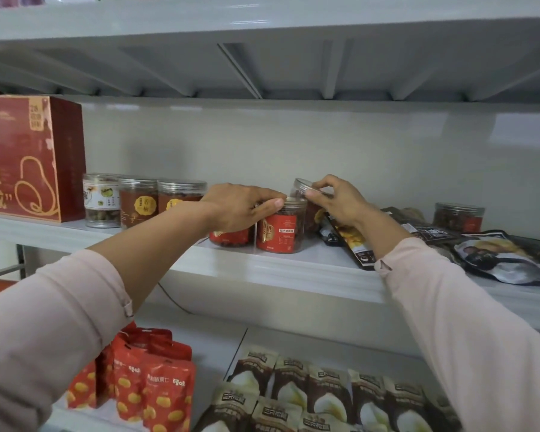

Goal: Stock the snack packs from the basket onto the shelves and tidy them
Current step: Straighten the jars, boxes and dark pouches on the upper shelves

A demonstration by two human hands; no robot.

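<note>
Clear plastic with a red label is making up the front jar, which is standing upright near the front edge of the middle shelf, its long axis running vertical and its lid facing up. Just beside it on the left, a second red-labelled jar is also standing upright, mostly hidden beneath the left hand. That hand is lying palm down over the second jar's top, fingers curling over the far side out of sight, while the thumb is stretching right and pressing on the front jar's lid rim. Behind the front jar, a tilted jar is leaning with its lid pointing up and to the left, its axis slanting away from vertical. The right hand is gripping it at the top, thumb and bent fingers closing narrowly round the lid's edge. Both pale pink sleeves are reaching in from below. Toward the shelf's left end, a red gift box is standing with three upright jars lined up beside it. Toward the right end, dark pouches are lying flat, with another jar standing behind them. On the lower shelf, red pouches are standing at left and brown-and-white pouches are lying in rows at right.
</note>
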